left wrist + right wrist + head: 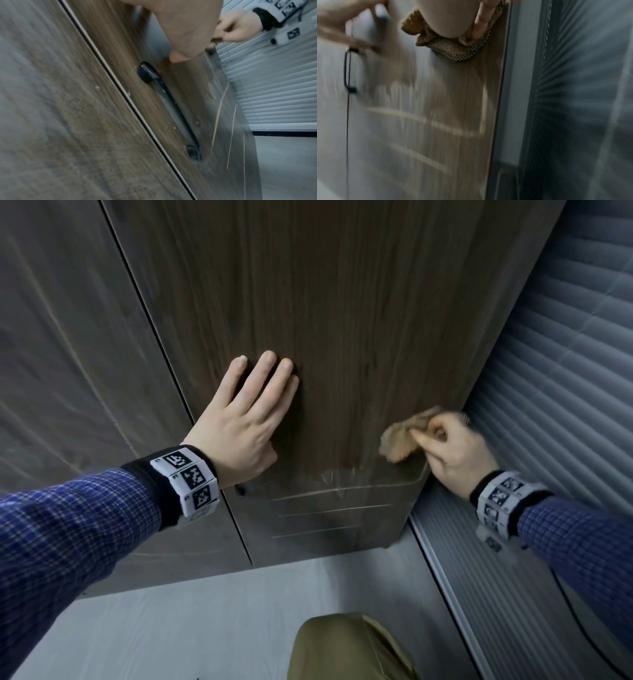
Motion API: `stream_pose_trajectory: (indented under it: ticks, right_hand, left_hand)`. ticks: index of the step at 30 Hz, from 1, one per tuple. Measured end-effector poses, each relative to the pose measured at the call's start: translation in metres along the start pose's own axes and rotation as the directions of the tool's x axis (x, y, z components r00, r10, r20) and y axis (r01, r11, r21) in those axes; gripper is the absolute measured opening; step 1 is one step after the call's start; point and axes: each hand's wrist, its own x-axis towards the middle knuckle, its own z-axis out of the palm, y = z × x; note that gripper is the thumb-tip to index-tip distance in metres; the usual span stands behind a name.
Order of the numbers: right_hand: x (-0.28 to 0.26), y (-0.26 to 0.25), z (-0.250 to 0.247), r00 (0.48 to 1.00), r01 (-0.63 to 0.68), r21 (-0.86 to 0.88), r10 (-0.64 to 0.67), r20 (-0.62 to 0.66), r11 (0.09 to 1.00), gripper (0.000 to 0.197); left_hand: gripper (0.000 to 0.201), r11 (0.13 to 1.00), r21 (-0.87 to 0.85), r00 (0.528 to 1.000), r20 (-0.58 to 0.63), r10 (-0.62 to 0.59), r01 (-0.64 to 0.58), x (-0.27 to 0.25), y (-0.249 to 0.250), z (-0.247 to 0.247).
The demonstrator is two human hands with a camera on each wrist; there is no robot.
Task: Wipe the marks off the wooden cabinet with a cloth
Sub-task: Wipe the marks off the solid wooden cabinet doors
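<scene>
Bunched tan cloth [406, 436] pressed on cabinet [342, 320].

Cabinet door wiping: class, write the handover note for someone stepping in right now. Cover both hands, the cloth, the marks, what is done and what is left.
Left hand: flat, fingers straight, pressed on the cabinet door above the black handle.
Right hand: grips the bunched tan cloth against the door near its right edge.
Done: cannot tell how much.
Left: smudge and pale lines below the cloth remain.
</scene>
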Motion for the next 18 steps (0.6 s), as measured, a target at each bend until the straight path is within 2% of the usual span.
stream_pose_trajectory:
  ticks: [2,3,5,6,8,14,16,18]
  right_hand:
    - [-0.033,0.005,0.028,0.993,-0.035,0.042,0.031,0.111,0.999,0.026]
    - [-0.046,0.007,0.039,0.986,-0.063,0.046,0.055,0.155,0.997,0.031]
    - [-0.057,0.006,0.050,0.972,-0.100,0.054,0.086,0.221,0.994,0.038]
    - [-0.054,0.005,0.048,0.969,-0.104,0.063,0.087,0.231,0.993,0.035]
    - [-0.040,0.003,0.038,0.976,-0.095,0.077,0.078,0.203,0.993,0.029]
    - [-0.002,0.009,-0.013,0.990,-0.129,0.046,0.131,-0.042,0.991,0.029]
    - [-0.006,0.008,-0.007,0.988,-0.148,0.029,0.149,-0.036,0.988,0.024]
    - [-0.023,0.006,0.017,0.978,-0.198,0.019,0.196,0.072,0.980,0.018]
  left_hand:
    - [0.095,1.000,0.004,1.000,0.003,0.007,-0.008,-0.001,-0.002,0.000]
    - [0.096,1.000,0.005,1.000,0.004,0.014,-0.014,0.000,-0.002,0.001]
    - [0.097,1.000,0.004,1.000,0.007,0.022,-0.022,0.000,-0.001,0.001]
    - [0.097,1.000,0.006,1.000,0.007,0.021,-0.021,0.001,-0.001,0.000]
    - [0.098,1.000,0.010,1.000,0.010,0.013,-0.013,0.000,-0.001,0.000]
    - [0.098,1.000,0.023,1.000,0.024,0.004,-0.004,0.000,0.003,0.000]
    - [0.101,1.000,0.024,1.000,0.025,-0.013,0.013,0.001,0.005,0.001]
    - [0.106,0.999,0.032,0.999,0.035,-0.024,0.023,0.002,0.007,0.001]
